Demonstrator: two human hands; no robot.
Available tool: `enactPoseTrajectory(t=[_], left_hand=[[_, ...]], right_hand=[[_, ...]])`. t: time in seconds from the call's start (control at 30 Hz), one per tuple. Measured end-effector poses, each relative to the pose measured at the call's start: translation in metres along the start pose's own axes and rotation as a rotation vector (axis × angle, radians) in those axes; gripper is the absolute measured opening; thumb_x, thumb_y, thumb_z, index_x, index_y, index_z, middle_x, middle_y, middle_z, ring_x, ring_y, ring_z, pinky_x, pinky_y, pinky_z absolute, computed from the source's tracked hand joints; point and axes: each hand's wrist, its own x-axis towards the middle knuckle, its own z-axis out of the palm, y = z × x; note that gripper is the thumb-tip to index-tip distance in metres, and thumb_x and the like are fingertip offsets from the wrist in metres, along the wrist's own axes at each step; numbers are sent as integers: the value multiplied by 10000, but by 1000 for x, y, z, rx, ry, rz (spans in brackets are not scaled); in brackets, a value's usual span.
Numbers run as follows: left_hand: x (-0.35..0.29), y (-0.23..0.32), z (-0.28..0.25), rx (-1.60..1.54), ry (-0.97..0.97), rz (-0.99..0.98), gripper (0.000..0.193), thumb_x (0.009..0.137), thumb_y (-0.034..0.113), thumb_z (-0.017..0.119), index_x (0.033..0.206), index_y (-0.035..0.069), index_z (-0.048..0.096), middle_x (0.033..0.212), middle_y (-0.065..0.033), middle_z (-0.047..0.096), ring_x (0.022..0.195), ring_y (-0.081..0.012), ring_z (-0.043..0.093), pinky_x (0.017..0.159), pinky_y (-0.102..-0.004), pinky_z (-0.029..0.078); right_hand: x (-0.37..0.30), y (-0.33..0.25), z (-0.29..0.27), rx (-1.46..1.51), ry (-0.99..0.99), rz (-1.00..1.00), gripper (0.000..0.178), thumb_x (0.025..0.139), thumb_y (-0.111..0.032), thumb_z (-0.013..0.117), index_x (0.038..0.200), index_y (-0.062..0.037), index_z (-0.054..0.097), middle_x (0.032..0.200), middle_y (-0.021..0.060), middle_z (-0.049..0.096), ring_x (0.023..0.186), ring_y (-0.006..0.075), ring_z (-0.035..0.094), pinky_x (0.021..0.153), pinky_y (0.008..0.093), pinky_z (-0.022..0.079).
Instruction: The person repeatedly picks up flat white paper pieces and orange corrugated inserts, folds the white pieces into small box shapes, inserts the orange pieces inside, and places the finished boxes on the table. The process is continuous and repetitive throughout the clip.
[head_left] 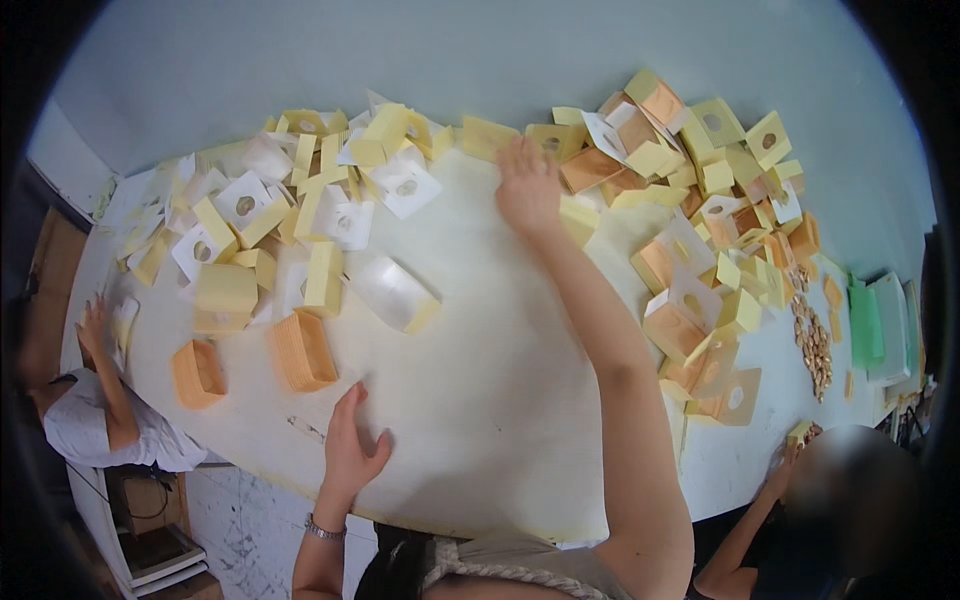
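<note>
My left hand (355,450) hovers over the near part of the table, thumb and fingers apart and nothing in it. Just beyond it stands a stack of orange paper trays (302,352), with a smaller orange tray stack (199,374) to its left. My right hand (528,190) is stretched to the far side, its bent fingers on a pale yellow card box (488,138); the fingertips are partly hidden. Another yellow box piece (553,138) with a round window sits right beside those fingers. A white-lined yellow box (395,292) lies open on its side in mid-table.
Open yellow-and-white window boxes (242,205) heap up at the left. More boxes (700,300), several with orange trays inside, are piled at the right. Small gold-brown pieces (812,345) lie beyond. One person's hand (93,325) shows at far left; another person (850,510) sits right.
</note>
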Motion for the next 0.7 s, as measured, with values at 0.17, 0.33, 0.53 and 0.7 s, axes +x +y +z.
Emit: enactPoseTrajectory(t=[0.17, 0.33, 0.53, 0.7], left_hand=[[-5, -5, -3, 25, 10, -30, 797, 720, 99, 699, 1412, -39, 327, 1344, -224, 502, 1206, -373, 512, 1027, -447, 399], [-3, -8, -2, -8, -23, -15, 751, 717, 109, 704, 1379, -33, 379, 1320, -210, 530, 1199, -371, 512, 1022, -443, 398], [-2, -8, -4, -20, -28, 24, 705, 709, 119, 719, 1339, -23, 437, 1290, -193, 551, 1144, -359, 536, 996, -449, 409], [0, -6, -7, 17, -42, 3, 678, 721, 129, 722, 1326, -22, 453, 1254, -186, 564, 1119, -359, 544, 985, -455, 413]], right_hand=[[36, 59, 14, -153, -230, 195, 458, 843, -123, 551, 1298, -157, 509, 1345, 88, 496, 1115, 308, 566, 881, 505, 481], [16, 125, -22, -71, -212, 174, 100, 847, -98, 541, 930, -105, 596, 954, 95, 631, 810, 314, 658, 663, 445, 533], [12, 141, -83, -314, -418, 190, 94, 801, -78, 600, 879, -101, 648, 768, 101, 684, 749, 332, 678, 657, 432, 543], [71, 62, -87, -272, -447, 152, 242, 823, -119, 623, 1056, -59, 646, 1146, 174, 650, 1039, 304, 641, 845, 381, 536]])
